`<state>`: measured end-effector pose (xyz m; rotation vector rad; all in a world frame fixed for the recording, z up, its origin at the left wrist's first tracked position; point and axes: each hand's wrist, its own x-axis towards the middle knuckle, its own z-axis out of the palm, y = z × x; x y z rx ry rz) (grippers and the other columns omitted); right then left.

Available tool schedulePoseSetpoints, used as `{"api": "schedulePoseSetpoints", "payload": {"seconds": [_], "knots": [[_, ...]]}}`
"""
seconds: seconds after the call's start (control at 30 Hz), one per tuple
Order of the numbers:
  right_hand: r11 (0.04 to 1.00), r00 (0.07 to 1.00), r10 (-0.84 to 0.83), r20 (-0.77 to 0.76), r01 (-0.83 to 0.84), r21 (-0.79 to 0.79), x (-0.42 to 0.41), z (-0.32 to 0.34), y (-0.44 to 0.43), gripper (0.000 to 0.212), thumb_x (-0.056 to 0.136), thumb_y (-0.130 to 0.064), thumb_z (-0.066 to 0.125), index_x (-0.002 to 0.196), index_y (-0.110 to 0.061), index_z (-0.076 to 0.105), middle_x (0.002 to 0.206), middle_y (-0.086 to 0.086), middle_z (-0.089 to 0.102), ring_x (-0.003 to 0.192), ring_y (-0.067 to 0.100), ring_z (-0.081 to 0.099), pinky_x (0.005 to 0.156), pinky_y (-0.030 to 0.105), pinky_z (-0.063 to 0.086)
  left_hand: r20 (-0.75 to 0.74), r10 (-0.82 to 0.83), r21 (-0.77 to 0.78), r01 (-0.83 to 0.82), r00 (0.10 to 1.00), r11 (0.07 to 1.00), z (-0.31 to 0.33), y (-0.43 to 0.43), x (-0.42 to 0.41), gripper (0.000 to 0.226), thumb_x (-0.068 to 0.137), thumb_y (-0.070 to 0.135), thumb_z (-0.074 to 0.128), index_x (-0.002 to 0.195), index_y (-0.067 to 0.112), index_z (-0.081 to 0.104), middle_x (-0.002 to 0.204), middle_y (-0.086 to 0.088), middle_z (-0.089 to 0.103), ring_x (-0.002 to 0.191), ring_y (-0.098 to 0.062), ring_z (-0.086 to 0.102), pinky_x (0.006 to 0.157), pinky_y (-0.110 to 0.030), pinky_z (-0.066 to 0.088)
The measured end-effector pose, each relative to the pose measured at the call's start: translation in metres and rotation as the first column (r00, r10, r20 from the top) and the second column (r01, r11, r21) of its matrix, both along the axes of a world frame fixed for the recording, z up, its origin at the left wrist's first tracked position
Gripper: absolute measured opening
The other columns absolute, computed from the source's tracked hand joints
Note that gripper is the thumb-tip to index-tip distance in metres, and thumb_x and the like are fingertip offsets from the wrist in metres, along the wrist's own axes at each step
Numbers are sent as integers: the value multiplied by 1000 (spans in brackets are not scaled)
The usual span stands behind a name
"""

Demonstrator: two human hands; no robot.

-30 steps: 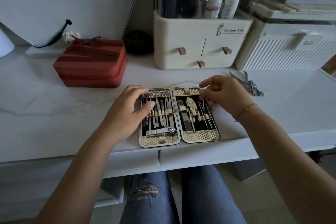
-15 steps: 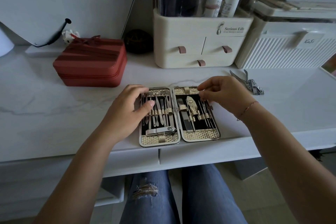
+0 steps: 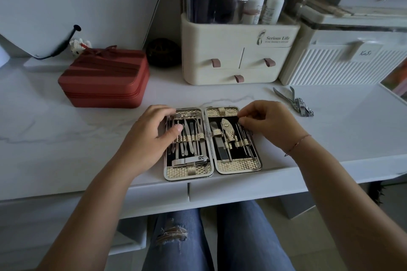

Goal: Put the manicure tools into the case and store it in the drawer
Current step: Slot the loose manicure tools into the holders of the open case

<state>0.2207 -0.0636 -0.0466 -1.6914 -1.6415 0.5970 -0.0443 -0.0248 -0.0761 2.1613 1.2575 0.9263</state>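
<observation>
A gold manicure case [image 3: 237, 164] lies open and flat near the desk's front edge, with metal tools strapped into both halves. My left hand [image 3: 149, 136] grips the left half: its fingers curl over the upper left corner and its thumb presses on the tools. My right hand [image 3: 268, 123] is over the upper right of the right half, with fingertips pinched on a thin metal tool there. Loose on the desk to the right lie a cuticle nipper [image 3: 284, 94] and a nail clipper [image 3: 305, 110], touching each other.
A red zip case [image 3: 103, 79] stands back left. A cream organiser [image 3: 237, 59] with bottles and small drawers and a white ribbed box [image 3: 343, 64] line the back. Two shut desk drawer fronts [image 3: 242, 189] sit under the edge, above my knees.
My right fingertips have shifted slightly over the thin tools in the right half. The left hand and the case have stayed put.
</observation>
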Motion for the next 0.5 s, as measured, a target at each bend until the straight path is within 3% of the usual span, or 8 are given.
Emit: {"api": "schedulePoseSetpoints", "payload": {"seconds": [0.1, 0.17, 0.23, 0.33, 0.5], "knots": [[958, 973, -230, 5, 225, 176, 27, 3, 0, 6, 81, -15, 68, 86, -16, 70, 76, -5, 67, 69, -2, 59, 68, 8, 47, 10, 0, 2, 0, 1000, 1000, -1, 0, 0, 37, 87, 32, 58, 123, 22, 54, 123, 15, 48, 117, 2, 43, 96, -14, 28], [867, 888, -455, 73, 422, 267, 59, 4, 1, 10, 80, -18, 67, 89, -15, 70, 83, 3, 67, 77, 13, 61, 77, 25, 51, 10, 2, 1, -2, 1000, 1000, -1, 0, 0, 38, 87, 32, 58, 123, 22, 54, 124, 15, 48, 118, 2, 43, 97, -18, 29], [811, 796, -577, 185, 531, 244, 89, 2, 1, 20, 78, -24, 69, 95, -14, 68, 95, 10, 64, 84, 23, 58, 80, 31, 45, 12, 2, -1, -2, 1000, 1000, -1, 0, 0, 38, 87, 32, 58, 123, 22, 54, 124, 15, 48, 118, 2, 42, 98, -19, 29], [832, 785, -550, 285, 546, 99, 109, -7, -1, 32, 77, -31, 71, 101, -12, 66, 102, 12, 61, 94, 27, 57, 81, 31, 40, 14, 1, -1, 0, 1000, 1000, -1, 0, 0, 39, 87, 33, 58, 124, 22, 54, 125, 15, 48, 119, 2, 42, 98, -19, 29], [841, 815, -540, 210, 520, 147, 105, -13, -9, 19, 80, -21, 68, 96, -11, 69, 87, 9, 65, 80, 20, 55, 78, 28, 40, 12, 3, -3, -3, 1000, 1000, -2, 0, 0, 39, 87, 33, 58, 124, 22, 54, 125, 16, 48, 119, 2, 42, 98, -18, 28]]}}
